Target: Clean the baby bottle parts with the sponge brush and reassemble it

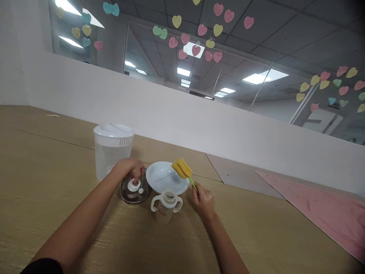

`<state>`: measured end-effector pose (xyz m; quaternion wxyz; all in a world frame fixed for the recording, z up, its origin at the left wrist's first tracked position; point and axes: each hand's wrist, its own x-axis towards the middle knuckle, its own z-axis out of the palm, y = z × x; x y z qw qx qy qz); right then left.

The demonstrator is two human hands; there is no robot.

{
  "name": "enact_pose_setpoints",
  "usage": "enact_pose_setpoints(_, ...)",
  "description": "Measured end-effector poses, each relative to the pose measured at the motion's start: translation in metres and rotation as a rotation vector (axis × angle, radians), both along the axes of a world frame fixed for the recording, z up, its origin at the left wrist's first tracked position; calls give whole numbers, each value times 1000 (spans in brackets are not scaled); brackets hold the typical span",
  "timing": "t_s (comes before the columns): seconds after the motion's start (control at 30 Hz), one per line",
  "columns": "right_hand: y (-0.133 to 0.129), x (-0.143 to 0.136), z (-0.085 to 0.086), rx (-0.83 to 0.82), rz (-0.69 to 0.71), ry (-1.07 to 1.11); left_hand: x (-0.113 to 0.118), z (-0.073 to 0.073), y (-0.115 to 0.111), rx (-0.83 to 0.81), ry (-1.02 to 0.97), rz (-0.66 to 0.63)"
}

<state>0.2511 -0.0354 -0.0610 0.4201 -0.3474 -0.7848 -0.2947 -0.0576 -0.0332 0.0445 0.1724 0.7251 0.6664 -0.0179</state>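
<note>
My right hand (204, 201) is closed round the green handle of a sponge bottle brush (181, 168), whose yellow head is raised over the right rim of a white bowl (160, 186). At the dark oval tray (124, 193), my left hand (135, 169) reaches down with its fingers pinched on a white bottle cap (133, 186). A thin straw-like piece with a white end (141, 190) lies beside that cap on the tray. Between my arms stands an upright, uncapped baby bottle (164, 213) with two white handles; neither hand touches it.
Behind my left hand stands a translucent bucket (110, 156) with a white lid. A pink cloth (322, 209) covers the table's right side. A low white wall (182, 118) borders the wooden table (51, 182) at the back, with glass and heart-shaped notes above it.
</note>
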Motion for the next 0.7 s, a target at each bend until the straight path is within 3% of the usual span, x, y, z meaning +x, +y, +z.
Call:
enact_pose_setpoints(0.1,0,1,-1,-11,0,2,2,11,-5,-57,62,9)
enact_pose_setpoints(0.23,0,1,-2,-30,-11,6,16,31,-22,75,121,-15)
enact_pose_setpoints(0.3,0,1,-2,-38,-20,1,29,39,-36,140,91,-84)
enact_pose_setpoints(0.37,0,1,-3,-48,-30,-2,47,44,-52,148,-16,-235)
enact_pose_setpoints(0.5,-1,1,-2,-49,-35,12,83,35,-75,93,-29,-495)
enact_pose_setpoints(0.6,-1,1,-1,-33,-19,13,101,22,-81,138,59,-539)
enact_pose_setpoints(0.7,-1,-1,0,-37,-14,11,107,19,-81,167,97,-557)
